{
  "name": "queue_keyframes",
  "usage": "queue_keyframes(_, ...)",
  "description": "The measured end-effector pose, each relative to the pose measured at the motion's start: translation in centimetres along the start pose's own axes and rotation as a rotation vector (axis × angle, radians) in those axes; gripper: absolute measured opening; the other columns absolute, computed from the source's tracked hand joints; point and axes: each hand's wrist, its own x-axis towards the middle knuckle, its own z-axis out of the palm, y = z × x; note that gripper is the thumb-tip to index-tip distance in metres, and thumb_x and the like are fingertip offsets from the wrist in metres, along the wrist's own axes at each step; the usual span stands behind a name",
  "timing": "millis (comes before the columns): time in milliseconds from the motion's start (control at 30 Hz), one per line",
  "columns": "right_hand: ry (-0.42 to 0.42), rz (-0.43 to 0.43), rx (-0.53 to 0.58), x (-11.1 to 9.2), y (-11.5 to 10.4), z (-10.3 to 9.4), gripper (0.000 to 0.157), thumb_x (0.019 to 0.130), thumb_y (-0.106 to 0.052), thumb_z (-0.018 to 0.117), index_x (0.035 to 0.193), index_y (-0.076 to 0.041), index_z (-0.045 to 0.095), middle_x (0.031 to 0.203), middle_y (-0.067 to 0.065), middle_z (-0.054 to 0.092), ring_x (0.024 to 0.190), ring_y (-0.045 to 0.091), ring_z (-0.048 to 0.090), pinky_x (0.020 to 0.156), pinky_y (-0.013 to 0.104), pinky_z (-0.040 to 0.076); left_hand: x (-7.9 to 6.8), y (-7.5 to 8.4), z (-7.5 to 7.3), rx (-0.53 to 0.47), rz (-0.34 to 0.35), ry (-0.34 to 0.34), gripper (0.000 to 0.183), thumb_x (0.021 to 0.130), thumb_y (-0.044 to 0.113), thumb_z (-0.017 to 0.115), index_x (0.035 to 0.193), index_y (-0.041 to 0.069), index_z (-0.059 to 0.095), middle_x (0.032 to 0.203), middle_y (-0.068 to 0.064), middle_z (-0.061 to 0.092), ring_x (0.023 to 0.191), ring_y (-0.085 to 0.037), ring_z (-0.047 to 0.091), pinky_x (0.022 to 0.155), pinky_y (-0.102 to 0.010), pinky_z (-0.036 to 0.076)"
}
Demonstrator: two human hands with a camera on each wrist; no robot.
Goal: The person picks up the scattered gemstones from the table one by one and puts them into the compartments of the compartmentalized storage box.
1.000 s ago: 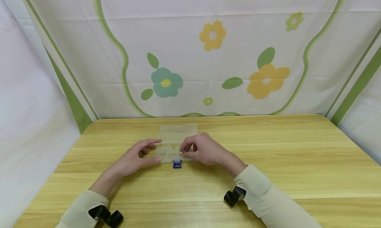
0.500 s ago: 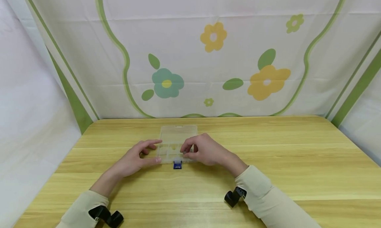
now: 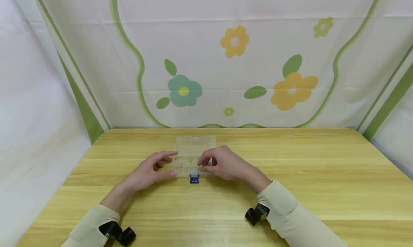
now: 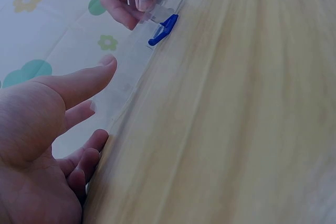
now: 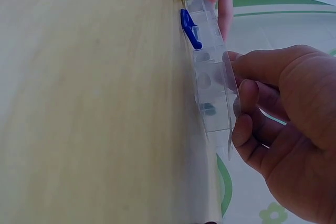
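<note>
A clear plastic compartment box (image 3: 180, 165) lies on the table with its lid (image 3: 196, 145) laid back. A blue latch (image 3: 194, 179) hangs down at its front edge and shows in both wrist views. My left hand (image 3: 146, 171) rests at the box's left side, thumb straight by the front corner, index finger by the back. The right hand (image 3: 224, 162) reaches over the right compartments with bent fingers, thumb and fingertips close together. Whether anything small sits between them is hidden. Through the box wall, the right wrist view shows a small dark greenish item (image 5: 208, 108) in one compartment.
A wood-grain table (image 3: 206, 211) bears the box near its far edge. A white cloth backdrop (image 3: 251, 67) printed with flowers rises behind the table, and more cloth hangs at both sides. Black wrist devices (image 3: 119, 233) sit on both sleeves.
The whole view has shifted slightly as the head moved. Both hands stay at the box in nearly the same places, with only slight movement in the right fingertips.
</note>
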Motion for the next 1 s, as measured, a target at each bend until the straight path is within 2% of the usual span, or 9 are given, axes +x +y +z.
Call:
queue_keyframes(200, 0.002, -0.005, -0.008, -0.2, 0.1, 0.0, 0.011, 0.101, -0.018, 0.074, 0.110, -0.021, 0.080, 0.096, -0.013, 0.076, 0.073, 0.005, 0.062, 0.071, 0.025, 0.053, 0.0, 0.3, 0.2, -0.007, 0.006, -0.007, 0.068, 0.096, 0.041, 0.079, 0.157, 0.028, 0.052, 0.150, -0.014, 0.053, 0.126, -0.032, 0.047, 0.098, -0.046, 0.042)
queue_keyframes(467, 0.000, 0.000, 0.033, -0.3, 0.1, -0.4, 0.010, 0.100, -0.020, 0.076, 0.109, -0.022, 0.081, 0.094, -0.013, 0.075, 0.073, 0.009, 0.061, 0.069, 0.025, 0.052, 0.0, 0.1, 0.1, -0.011, -0.004, -0.002, 0.068, 0.096, 0.042, 0.079, 0.157, 0.028, 0.052, 0.149, -0.013, 0.052, 0.126, -0.032, 0.047, 0.098, -0.046, 0.042)
queue_keyframes(767, 0.012, 0.024, 0.085, -1.0, 0.3, -2.0, 0.016, 0.101, -0.020, 0.074, 0.115, -0.017, 0.079, 0.093, -0.002, 0.077, 0.067, 0.011, 0.060, 0.063, 0.027, 0.051, 0.1, 0.1, 0.0, -0.002, 0.015, -0.007, 0.068, 0.096, 0.041, 0.079, 0.157, 0.027, 0.052, 0.149, -0.014, 0.052, 0.126, -0.032, 0.047, 0.099, -0.046, 0.042)
queue_keyframes(1000, 0.055, 0.031, 0.102, -2.0, 1.1, -3.3, 0.016, 0.100, -0.020, 0.076, 0.114, -0.016, 0.080, 0.100, -0.008, 0.077, 0.068, 0.012, 0.058, 0.063, 0.027, 0.049, 0.1, -0.2, 0.0, 0.012, -0.004, -0.001, 0.069, 0.095, 0.044, 0.080, 0.157, 0.030, 0.052, 0.148, -0.011, 0.053, 0.125, -0.031, 0.046, 0.099, -0.045, 0.041)
